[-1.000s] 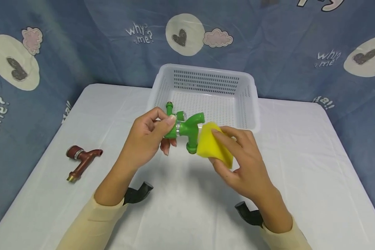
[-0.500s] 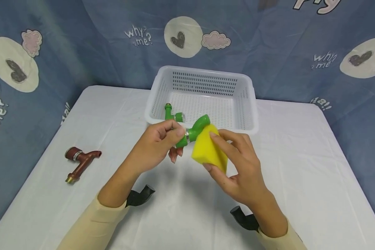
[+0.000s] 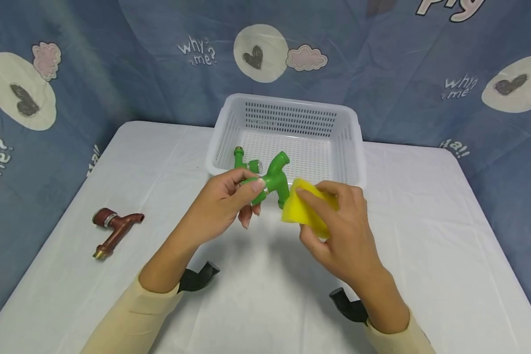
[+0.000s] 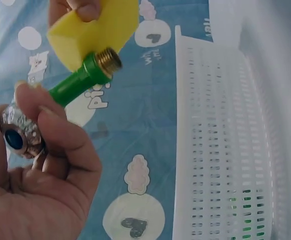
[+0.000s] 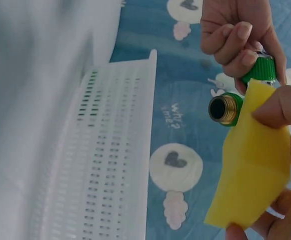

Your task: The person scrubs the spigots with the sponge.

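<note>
One brown tap [image 3: 117,231] lies on the table [image 3: 265,305]; rightward, the left hand [image 3: 219,204] grips a green tap [image 3: 275,181] before the basket [image 3: 360,147], which holds another green tap [image 3: 239,159]; the right hand [image 3: 347,238] pinches a sponge [image 3: 303,209] against the gripped tap's leg.

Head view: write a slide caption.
Left hand holds a green faucet, right hand a yellow sponge, a white basket beyond.
</note>
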`<state>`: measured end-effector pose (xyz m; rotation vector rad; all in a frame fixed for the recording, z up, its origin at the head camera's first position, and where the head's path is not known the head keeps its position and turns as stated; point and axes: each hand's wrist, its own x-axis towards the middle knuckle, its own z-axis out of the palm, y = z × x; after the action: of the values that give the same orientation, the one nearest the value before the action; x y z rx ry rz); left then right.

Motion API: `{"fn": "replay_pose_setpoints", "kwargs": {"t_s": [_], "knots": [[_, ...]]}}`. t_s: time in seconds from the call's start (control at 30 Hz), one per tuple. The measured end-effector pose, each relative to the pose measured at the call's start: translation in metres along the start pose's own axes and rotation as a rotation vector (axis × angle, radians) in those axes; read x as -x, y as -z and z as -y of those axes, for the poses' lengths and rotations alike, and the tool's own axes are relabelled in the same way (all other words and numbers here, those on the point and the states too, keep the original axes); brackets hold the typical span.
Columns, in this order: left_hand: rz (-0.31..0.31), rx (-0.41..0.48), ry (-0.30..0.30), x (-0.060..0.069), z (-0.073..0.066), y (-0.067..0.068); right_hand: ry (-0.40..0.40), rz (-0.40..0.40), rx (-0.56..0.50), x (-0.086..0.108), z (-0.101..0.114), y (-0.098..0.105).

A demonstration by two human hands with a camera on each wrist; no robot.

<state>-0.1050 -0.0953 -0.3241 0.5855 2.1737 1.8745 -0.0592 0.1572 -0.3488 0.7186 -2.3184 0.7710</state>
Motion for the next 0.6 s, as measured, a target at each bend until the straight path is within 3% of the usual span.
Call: {"fn": "replay_pose_setpoints", "kwargs": {"t_s": [0.17, 0.33, 0.47, 0.6], "knots": [[-0.055, 0.023, 0.005, -0.001, 0.000, -0.004, -0.008, -0.055, -0.013, 0.000, 0.000, -0.001], [-0.058, 0.022, 0.012, -0.001, -0.001, -0.006, 0.069, -0.136, -0.047, -0.002, 0.007, -0.001], [-0.045, 0.008, 0.015, 0.000, -0.001, -0.007, 0.124, -0.127, -0.029, -0.002, 0.012, -0.005], [-0.083, 0.000, 0.015, 0.001, 0.000, -0.006, 0.136, -0.095, -0.037, -0.001, 0.011, -0.007]]}}
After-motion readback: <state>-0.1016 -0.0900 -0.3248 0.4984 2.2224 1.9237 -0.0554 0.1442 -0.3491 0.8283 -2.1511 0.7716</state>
